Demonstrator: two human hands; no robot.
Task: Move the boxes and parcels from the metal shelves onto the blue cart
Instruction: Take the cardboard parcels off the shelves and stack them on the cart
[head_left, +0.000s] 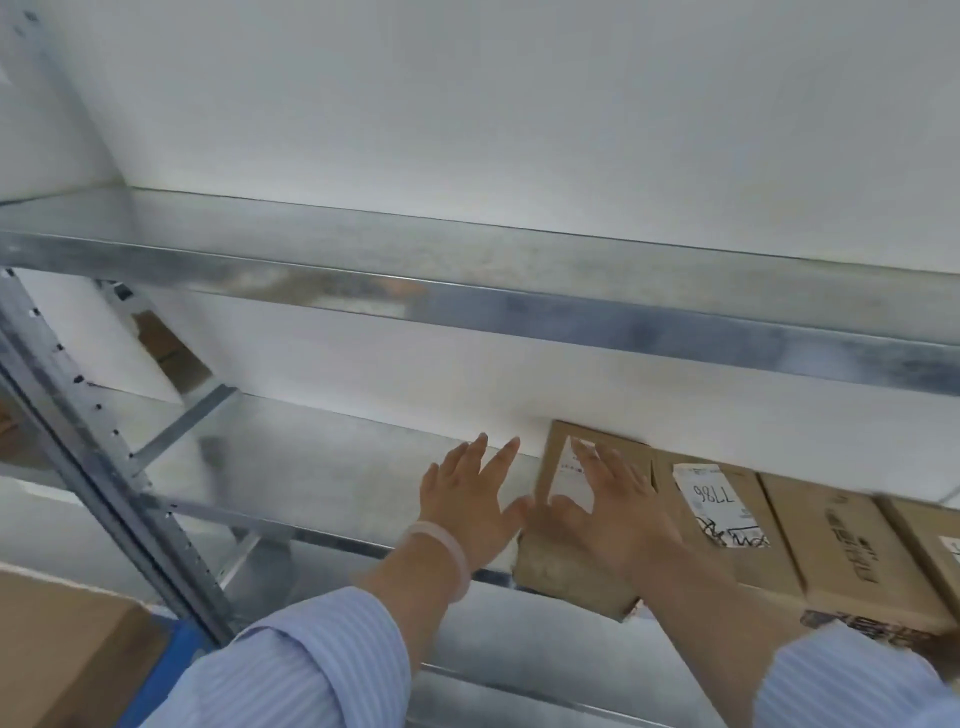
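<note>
Blue cart (174, 670): lower left, just beside the shelf upright, with a brown carton (67, 649) on it.
Metal shelves (467, 291): the middle tier carries the parcels at its right end.
Left hand (467, 499): fingers straight and spread, holding nothing, at the end box's left flank, probably to brace that side.
End box (571, 571): on the middle shelf, first in its row, back against the wall.
Right hand (608, 514): fingers splayed over the box top, gripping nothing; blur hides whether they touch it.
Row of boxes (852, 545): packed side by side to the right, so the end one looks easiest to take.
</note>
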